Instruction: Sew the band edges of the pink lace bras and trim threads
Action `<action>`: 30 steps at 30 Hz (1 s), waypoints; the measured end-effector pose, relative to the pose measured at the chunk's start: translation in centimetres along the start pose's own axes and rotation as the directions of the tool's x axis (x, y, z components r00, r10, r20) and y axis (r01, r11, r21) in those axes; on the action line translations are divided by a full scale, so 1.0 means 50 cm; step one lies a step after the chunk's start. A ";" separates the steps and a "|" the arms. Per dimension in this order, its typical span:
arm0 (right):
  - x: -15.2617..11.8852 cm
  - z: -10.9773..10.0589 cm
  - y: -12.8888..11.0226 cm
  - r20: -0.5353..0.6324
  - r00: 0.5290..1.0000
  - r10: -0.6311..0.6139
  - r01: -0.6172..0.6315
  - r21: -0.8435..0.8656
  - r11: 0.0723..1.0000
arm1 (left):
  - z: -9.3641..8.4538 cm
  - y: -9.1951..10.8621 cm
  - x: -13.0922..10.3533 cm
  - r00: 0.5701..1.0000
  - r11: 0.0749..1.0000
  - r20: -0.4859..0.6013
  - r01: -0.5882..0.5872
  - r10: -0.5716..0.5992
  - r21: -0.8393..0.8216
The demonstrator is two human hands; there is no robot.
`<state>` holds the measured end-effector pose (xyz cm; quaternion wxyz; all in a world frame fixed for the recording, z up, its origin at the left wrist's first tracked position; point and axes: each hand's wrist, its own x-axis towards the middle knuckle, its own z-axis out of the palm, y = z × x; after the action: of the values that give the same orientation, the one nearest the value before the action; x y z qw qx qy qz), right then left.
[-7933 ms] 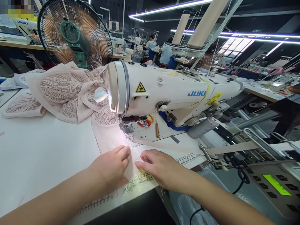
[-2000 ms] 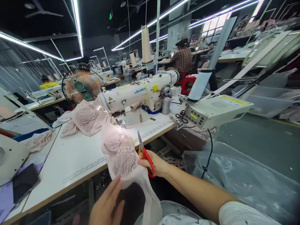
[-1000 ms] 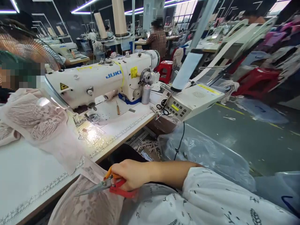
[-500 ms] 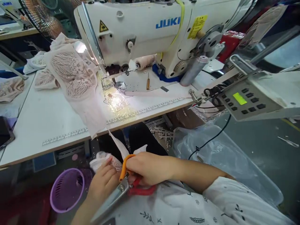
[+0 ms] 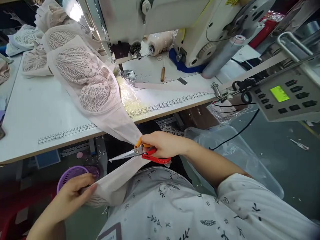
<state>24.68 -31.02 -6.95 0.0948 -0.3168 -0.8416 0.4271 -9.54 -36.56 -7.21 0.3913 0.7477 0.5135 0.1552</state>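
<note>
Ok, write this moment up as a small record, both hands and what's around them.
Left hand: holding a pale pink fabric band
Right hand: gripping steel scissors with red and orange handles, blades pointing left
White flat table: pale pink lace garment draped over its front edge
Large white sewing machine: slim wooden-handled tool lying near its base
Right side: grey control panel with lit green screen
Beyond left hand: round purple plastic basket, partly hidden

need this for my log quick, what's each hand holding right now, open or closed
Left hand: grip closed on the pale fabric.
Right hand: grip closed on the red-and-orange-handled scissors.
</note>
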 end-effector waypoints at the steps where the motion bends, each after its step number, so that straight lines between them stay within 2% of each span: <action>1: 0.005 -0.001 -0.001 0.002 1.000 0.006 -0.006 -0.014 1.000 | 0.000 -0.010 0.008 0.995 0.997 0.099 -0.018 0.011 0.071; 2: 0.009 -0.003 -0.003 0.009 1.000 0.005 -0.005 -0.021 1.000 | 0.002 -0.015 0.018 0.985 0.987 0.175 -0.038 0.010 0.155; 3: 0.013 -0.005 -0.006 0.018 1.000 0.001 0.000 -0.021 1.000 | 0.006 -0.014 0.030 0.978 0.971 0.207 -0.054 0.004 0.233; 5: 0.020 -0.009 -0.016 0.040 0.999 -0.017 0.017 0.005 1.000 | 0.024 0.009 0.058 0.983 0.946 0.182 -0.078 0.020 0.316; 7: 0.025 -0.013 -0.028 0.061 0.997 -0.042 0.039 0.059 0.997 | 0.057 0.051 0.086 0.980 0.947 0.165 -0.151 0.107 0.285; 9: 0.027 -0.019 -0.039 0.067 0.996 -0.063 0.056 0.110 0.992 | 0.098 0.094 0.107 0.972 0.952 0.094 -0.229 0.213 0.203; 11: 0.025 -0.026 -0.044 0.047 0.997 -0.064 0.058 0.115 0.992 | 0.135 0.123 0.117 0.959 0.954 -0.059 -0.266 0.276 0.141; 14: 0.016 -0.039 -0.039 -0.008 0.999 -0.050 0.050 0.069 0.996 | 0.166 0.127 0.116 0.938 0.962 -0.215 -0.266 0.273 0.062; 16: 0.010 -0.046 -0.034 -0.026 0.999 -0.034 0.035 0.053 0.998 | 0.169 0.116 0.113 0.936 0.966 -0.238 -0.257 0.259 0.036; 19: 0.010 -0.051 -0.032 -0.016 0.999 -0.033 0.034 0.059 0.998 | 0.162 0.104 0.112 0.945 0.968 -0.215 -0.249 0.248 0.024; 21: 0.016 -0.052 -0.036 0.007 0.999 -0.046 0.046 0.059 0.997 | 0.157 0.107 0.114 0.955 0.977 -0.210 -0.214 0.211 0.012; 23: 0.024 -0.052 -0.042 0.036 0.998 -0.058 0.056 0.053 0.997 | 0.154 0.113 0.116 0.973 0.990 -0.194 -0.134 0.125 -0.033; 25: 0.031 -0.053 -0.046 0.067 0.996 -0.059 0.056 0.041 0.998 | 0.153 0.119 0.117 0.990 0.981 -0.138 -0.034 0.008 -0.191; 26: 0.034 -0.054 -0.048 0.076 0.995 -0.058 0.055 0.034 0.998 | 0.153 0.120 0.118 0.994 0.951 -0.096 0.015 -0.047 -0.309; 28: 0.039 -0.055 -0.048 0.082 0.995 -0.051 0.049 0.021 0.999 | 0.153 0.119 0.119 0.991 0.833 -0.021 0.101 -0.134 -0.544; 30: 0.043 -0.056 -0.047 0.072 0.996 -0.050 0.049 0.017 0.999 | 0.152 0.117 0.121 0.981 0.713 0.039 0.167 -0.192 -0.681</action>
<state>23.13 -28.86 -3.63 0.0775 -0.2794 -0.8487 0.4422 1.62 -35.41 -8.78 0.6421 0.4960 0.4976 0.3069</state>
